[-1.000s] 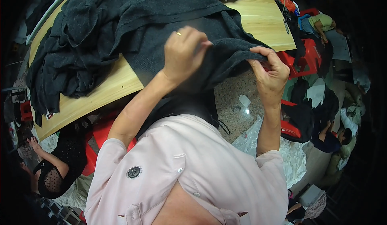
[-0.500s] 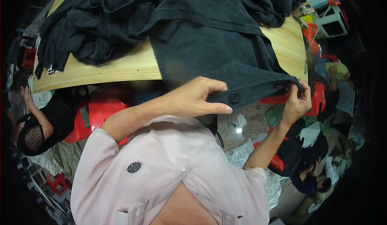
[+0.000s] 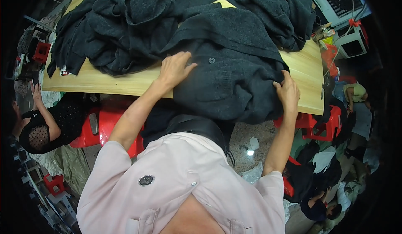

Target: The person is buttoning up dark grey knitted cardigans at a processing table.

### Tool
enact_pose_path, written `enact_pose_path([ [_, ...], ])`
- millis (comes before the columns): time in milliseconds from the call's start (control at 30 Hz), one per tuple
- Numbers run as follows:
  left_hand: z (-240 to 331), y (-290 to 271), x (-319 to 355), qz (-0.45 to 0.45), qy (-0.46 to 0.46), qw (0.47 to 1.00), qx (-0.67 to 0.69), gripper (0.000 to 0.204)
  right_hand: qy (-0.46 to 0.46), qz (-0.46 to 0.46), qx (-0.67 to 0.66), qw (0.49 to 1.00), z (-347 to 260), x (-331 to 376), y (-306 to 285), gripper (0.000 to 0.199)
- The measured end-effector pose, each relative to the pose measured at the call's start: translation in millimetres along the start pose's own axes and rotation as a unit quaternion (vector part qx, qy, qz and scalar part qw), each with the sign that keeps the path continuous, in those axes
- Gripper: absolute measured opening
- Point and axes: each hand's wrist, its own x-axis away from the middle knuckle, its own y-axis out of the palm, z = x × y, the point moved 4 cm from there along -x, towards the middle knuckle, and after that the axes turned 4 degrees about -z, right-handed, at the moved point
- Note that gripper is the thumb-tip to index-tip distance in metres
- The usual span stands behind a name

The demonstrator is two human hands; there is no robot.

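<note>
A dark charcoal knit garment (image 3: 247, 81) is spread on the table, its near part hanging over the front edge toward me. A round button (image 3: 212, 60) and a ribbed patch (image 3: 225, 83) show on its upper side. At the garment's left side lies my left hand (image 3: 175, 69), thumb apart from the fingers and nothing gripped. My right hand (image 3: 289, 90) touches the right border, with a gap between thumb and forefinger.
More dark garments are heaped on the wooden table (image 3: 307, 72), left and far right. Red stools (image 3: 111, 127) stand below its edge. A person in black (image 3: 50, 123) is at the left; other people are at the right.
The garment's buttoned edge, held up between both hands before, now lies back on the table. Both hands have let go; the left moved away from me and left, the right slightly left.
</note>
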Motion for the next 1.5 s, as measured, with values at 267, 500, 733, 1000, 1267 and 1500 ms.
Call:
enact_pose_path([
  [267, -7.3, -8.7, -2.3, 0.239, 0.023, 0.971, 0.021, 0.04, -0.145, 0.148, -0.015, 0.978, -53.9, -69.5, 41.3, 0.046],
  [500, -28.8, -26.2, -48.1, 0.242, -0.014, 0.969, -0.037, 0.046, -0.157, 0.203, -0.14, 0.956, -29.2, -96.6, 70.2, 0.031],
  [733, 4.6, -28.0, -32.4, 0.296, 0.186, 0.937, 0.024, 0.016, -0.111, 0.31, -0.236, 0.914, 34.8, -73.5, 20.6, 0.039],
  [1000, -10.2, 23.4, -9.5, 0.058, 0.137, 0.989, 0.016, 0.012, -0.144, 0.113, -0.139, 0.973, 70.6, -30.4, 100.4, 0.049],
  [1267, -28.7, 14.9, -13.1, 0.121, 0.072, 0.982, 0.129, 0.02, -0.181, 0.139, -0.092, 0.969, 57.3, -75.7, 103.6, 0.046],
  [1500, -44.0, 11.8, 12.9, 0.144, 0.075, 0.981, 0.106, 0.031, -0.189, 0.131, 0.038, 0.973, 44.9, -131.3, 95.2, 0.045],
])
